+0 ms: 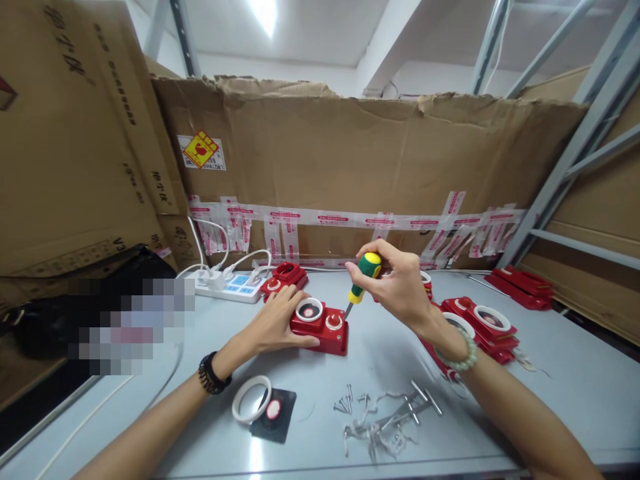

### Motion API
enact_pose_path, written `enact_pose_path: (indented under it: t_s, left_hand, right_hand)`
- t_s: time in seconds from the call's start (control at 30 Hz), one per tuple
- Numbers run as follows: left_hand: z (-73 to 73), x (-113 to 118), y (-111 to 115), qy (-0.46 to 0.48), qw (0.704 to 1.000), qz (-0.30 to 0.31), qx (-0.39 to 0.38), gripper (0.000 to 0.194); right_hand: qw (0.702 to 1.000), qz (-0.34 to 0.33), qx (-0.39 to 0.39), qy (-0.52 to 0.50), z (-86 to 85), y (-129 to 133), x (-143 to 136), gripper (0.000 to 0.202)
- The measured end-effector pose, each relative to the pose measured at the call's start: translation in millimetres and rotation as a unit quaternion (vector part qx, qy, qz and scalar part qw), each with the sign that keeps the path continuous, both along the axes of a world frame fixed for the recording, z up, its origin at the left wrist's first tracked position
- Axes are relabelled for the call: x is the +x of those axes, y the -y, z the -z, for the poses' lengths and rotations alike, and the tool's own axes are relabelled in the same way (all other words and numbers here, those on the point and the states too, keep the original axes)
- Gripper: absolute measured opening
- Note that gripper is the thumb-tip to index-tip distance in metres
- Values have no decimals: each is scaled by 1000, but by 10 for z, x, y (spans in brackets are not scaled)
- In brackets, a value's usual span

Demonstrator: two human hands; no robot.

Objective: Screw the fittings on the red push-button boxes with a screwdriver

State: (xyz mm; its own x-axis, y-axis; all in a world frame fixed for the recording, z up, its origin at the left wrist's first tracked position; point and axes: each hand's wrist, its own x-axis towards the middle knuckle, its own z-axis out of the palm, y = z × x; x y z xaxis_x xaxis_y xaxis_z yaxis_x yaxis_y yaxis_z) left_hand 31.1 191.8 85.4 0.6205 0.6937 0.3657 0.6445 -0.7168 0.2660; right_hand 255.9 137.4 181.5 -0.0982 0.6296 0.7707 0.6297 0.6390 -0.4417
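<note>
A red box (330,339) with a white ring and a red knob lies on the grey table, gripped at its left end by my left hand (280,319). My right hand (395,277) is wrapped round the green and yellow handle of a screwdriver (369,268). The screwdriver slants down, its tip at the upper right corner of the box, beside the knob. Nearer the front edge lie a loose white ring (237,405) and a black square plate (281,427) with a round centre, the ring partly overlapping the plate. Several screws (344,403) lie to the right.
More red boxes sit at the right (480,323) and far right (525,287), another (289,275) behind my left hand. A white power strip (235,287) with plugs stands at the back left. Metal pins and scraps (380,430) lie near the front. Cardboard (350,153) walls the back.
</note>
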Motion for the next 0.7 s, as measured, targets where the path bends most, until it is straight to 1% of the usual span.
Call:
enact_pose_path:
  t_s: [0.1, 0.17, 0.23, 0.3, 0.37, 0.5, 0.7]
  left_hand:
    - [-8, -7, 34, 53, 997, 43, -44, 59]
    - [12, -8, 41, 97, 986, 88, -107, 60]
    - [40, 3, 45, 127, 971, 115, -169, 59]
    - [61, 21, 53, 142, 963, 115, -199, 57]
    - [71, 40, 66, 150, 961, 108, -207, 56]
    - [80, 62, 93, 160, 952, 115, -232, 52]
    - [96, 57, 92, 159, 951, 109, -241, 52]
  right_hand:
    - [1000, 4, 15, 5, 21, -38, -1, 17]
    - [1000, 4, 9, 6, 39, -78, 7, 17]
    - [1000, 8, 3, 6, 61, -127, 19, 17]
    - [1000, 14, 10, 3, 84, -177, 33, 18]
    - [1000, 17, 17, -4, 106, -220, 43, 19]
    - [1000, 16, 12, -9, 144, -271, 42, 20]
    - [999, 31, -6, 10, 208, -349, 42, 16]
